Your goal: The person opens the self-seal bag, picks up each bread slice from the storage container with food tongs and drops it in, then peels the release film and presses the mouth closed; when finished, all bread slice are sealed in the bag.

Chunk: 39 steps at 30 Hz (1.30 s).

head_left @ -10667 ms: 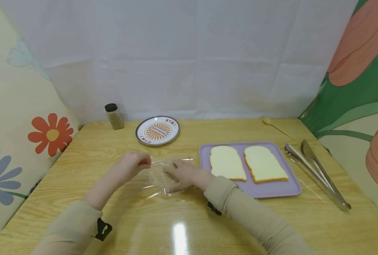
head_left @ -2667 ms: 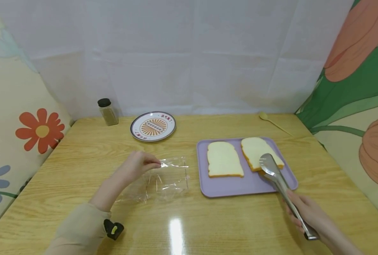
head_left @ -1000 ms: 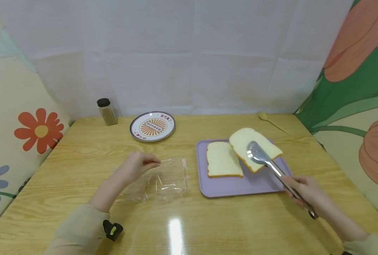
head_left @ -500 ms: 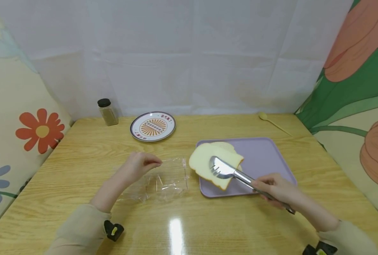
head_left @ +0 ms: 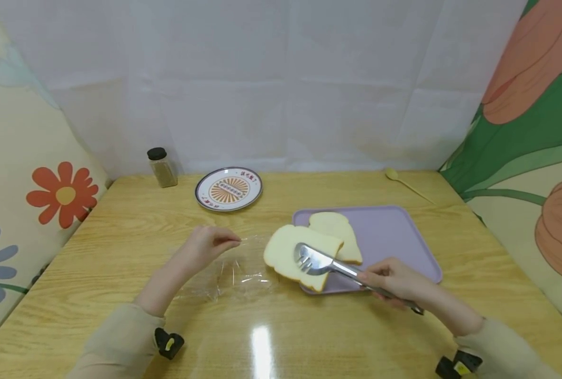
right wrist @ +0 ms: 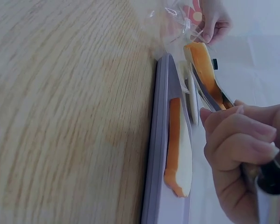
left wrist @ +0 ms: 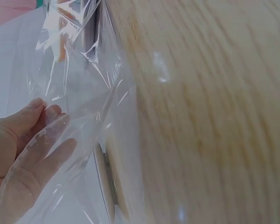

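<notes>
My left hand [head_left: 207,245] pinches the upper edge of a clear plastic bag [left wrist: 91,93] between thumb and fingers, holding it up off the table. With my right hand [head_left: 396,281] I grip metal tongs [head_left: 339,267], whose jaws are closed around a slice of bread [head_left: 281,252]. That slice hangs over the left edge of the purple tray [head_left: 394,237], and its far end overlaps the bag's mouth in the head view. A second bread slice [head_left: 339,231] lies flat on the tray, partly behind the held one. In the right wrist view the gripped slice [right wrist: 203,65] is above the tray's level.
Behind the bag stands a patterned plate [head_left: 228,189], with a black-lidded spice jar [head_left: 162,167] left of it. A yellow spoon [head_left: 406,184] lies at the back right. White cloth [head_left: 271,84] hangs behind the wooden table [head_left: 337,337].
My right hand has picked up the right-hand slice with the tongs and carried it left across the tray to the bag. The left hand has kept its pinch on the bag, nearly still lately.
</notes>
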### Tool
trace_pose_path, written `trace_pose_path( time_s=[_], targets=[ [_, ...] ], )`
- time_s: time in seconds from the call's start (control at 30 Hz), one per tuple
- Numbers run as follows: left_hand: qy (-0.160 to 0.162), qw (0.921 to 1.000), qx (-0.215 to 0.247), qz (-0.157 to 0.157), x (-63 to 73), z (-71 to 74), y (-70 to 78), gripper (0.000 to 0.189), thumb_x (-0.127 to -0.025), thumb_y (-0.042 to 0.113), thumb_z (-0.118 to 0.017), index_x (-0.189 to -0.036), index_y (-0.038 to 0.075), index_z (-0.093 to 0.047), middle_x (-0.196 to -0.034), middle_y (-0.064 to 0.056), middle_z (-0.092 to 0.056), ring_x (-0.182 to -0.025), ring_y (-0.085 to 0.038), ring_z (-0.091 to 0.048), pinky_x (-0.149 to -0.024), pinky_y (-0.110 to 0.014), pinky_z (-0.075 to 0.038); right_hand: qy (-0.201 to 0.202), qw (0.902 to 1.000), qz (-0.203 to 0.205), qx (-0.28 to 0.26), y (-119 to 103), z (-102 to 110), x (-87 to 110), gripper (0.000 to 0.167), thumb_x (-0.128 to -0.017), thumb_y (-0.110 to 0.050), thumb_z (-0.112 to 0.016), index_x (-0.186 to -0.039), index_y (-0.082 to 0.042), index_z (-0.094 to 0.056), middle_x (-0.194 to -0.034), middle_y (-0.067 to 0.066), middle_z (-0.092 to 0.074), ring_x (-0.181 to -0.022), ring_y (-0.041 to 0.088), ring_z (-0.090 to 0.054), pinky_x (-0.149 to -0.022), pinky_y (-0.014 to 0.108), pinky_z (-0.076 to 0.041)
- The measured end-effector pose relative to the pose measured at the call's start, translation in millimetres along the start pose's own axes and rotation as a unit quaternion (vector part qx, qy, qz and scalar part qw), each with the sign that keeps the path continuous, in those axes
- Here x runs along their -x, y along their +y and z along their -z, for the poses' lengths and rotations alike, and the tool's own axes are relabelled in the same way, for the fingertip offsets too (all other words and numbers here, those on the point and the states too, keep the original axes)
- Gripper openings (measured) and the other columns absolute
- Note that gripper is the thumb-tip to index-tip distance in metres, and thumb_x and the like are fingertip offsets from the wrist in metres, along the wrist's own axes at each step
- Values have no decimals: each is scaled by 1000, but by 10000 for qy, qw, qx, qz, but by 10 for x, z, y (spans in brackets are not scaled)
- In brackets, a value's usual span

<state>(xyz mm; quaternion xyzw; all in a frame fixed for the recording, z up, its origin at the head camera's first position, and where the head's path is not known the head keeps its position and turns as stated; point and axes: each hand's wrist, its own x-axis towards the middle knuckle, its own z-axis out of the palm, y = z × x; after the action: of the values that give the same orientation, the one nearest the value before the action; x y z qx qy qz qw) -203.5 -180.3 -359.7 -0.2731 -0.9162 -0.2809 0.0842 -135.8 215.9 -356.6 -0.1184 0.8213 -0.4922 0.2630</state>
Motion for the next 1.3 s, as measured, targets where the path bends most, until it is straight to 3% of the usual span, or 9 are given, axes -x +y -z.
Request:
trace_pose_path(
  time_s=[0.27,0.57,0.77,1.3],
  targets=[
    [30,9999,98,4,9,-19,1,8,-83,3,-69,-89,2,-74,-85,-10,-74,-77,-21,-70,-68,-29,-59,-118,9987,-101,485,-75,-43,-151,41,-93,-39,-56,-89,0,-68,-53,-4,-50,-36,4,-33,-33,17,-31],
    [167,9996,198,-57,2,-40,9,7,-81,3,-70,-87,1,-74,-83,-12,-73,-76,-24,-71,-67,-29,-59,-715,9972,-104,192,-126,-35,-309,40,-94,-36,-56,-95,2,-69,-51,-4,-49,-33,3,-32,-32,18,-31],
    [108,9996,254,-21,8,-42,15,7,-81,2,-70,-86,1,-74,-83,-11,-73,-77,-24,-71,-68,-30,-59,-1062,9940,-228,122,-157,6,-388,40,-94,-34,-56,-92,4,-68,-51,-4,-48,-32,3,-32,-31,17,-29],
    [261,9970,704,-181,46,-89,29,8,-80,0,-70,-87,3,-74,-84,-11,-73,-76,-22,-71,-67,-22,-58,-1275,9914,-307,-42,-234,-77,-601,35,-93,-31,-57,-95,3,-68,-50,-2,-48,-32,5,-33,-31,18,-28]
  ],
)
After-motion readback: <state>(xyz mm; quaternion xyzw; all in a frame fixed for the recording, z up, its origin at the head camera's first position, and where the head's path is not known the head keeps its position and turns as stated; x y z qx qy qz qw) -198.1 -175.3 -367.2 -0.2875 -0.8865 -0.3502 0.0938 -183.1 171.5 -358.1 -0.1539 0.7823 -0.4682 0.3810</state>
